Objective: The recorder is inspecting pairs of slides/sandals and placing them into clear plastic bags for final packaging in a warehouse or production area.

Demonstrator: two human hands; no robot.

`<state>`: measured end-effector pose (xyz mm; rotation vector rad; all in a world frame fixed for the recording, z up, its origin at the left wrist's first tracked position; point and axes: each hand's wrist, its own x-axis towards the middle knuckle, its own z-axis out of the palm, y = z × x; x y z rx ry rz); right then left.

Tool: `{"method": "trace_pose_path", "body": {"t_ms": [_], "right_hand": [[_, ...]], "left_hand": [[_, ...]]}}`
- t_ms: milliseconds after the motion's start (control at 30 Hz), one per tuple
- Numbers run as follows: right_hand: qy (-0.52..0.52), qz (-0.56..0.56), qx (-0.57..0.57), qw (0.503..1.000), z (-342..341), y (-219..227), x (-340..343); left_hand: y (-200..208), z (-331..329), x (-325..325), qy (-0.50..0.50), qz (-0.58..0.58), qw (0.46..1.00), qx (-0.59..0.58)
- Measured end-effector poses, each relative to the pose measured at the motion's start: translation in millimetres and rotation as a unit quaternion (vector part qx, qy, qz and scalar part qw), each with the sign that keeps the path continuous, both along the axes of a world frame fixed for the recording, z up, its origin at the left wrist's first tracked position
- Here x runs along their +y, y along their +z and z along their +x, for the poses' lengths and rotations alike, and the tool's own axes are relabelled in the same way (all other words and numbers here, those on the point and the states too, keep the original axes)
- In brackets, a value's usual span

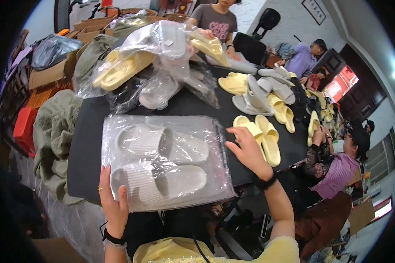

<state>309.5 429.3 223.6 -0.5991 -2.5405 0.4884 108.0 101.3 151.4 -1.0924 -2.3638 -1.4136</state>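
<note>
A clear plastic bag (217,179) lies in front of me at the near edge of the black table. Inside it is a pair of light grey slippers (186,182) with ribbed straps, side by side. My left hand (113,197) rests against the bag's lower left side, fingers stretched upward and thumb apart. Just off the bag's right edge, my right hand (248,149) is open with fingers spread, holding nothing. Right behind it sits a pair of pale yellow slippers (271,142), partly hidden by the hand.
Bagged slippers (136,65) are piled at the far left of the table (90,149). Loose grey slippers (252,101) and yellow slippers (281,109) lie at the far right. Co-workers sit around the table; one at right (338,168) holds a yellow slipper. Olive cloth (57,140) bulges at left.
</note>
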Motion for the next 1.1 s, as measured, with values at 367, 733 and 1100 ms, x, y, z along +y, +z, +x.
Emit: {"method": "trace_pose_path", "body": {"t_ms": [367, 733, 1100], "right_hand": [[0.003, 0.1, 0.057, 0.993, -92, -19, 42], [0.054, 0.228, 0.064, 0.97, -100, -48, 52], [0.205, 0.388, 0.059, 0.896, -59, -26, 49]], "left_hand": [[-44, -10, 11, -0.034, -0.091, 0.995, 0.016], [-45, -9, 18, -0.007, -0.126, 0.991, 0.043], [-42, -8, 12, -0.009, -0.125, 0.991, 0.041]]}}
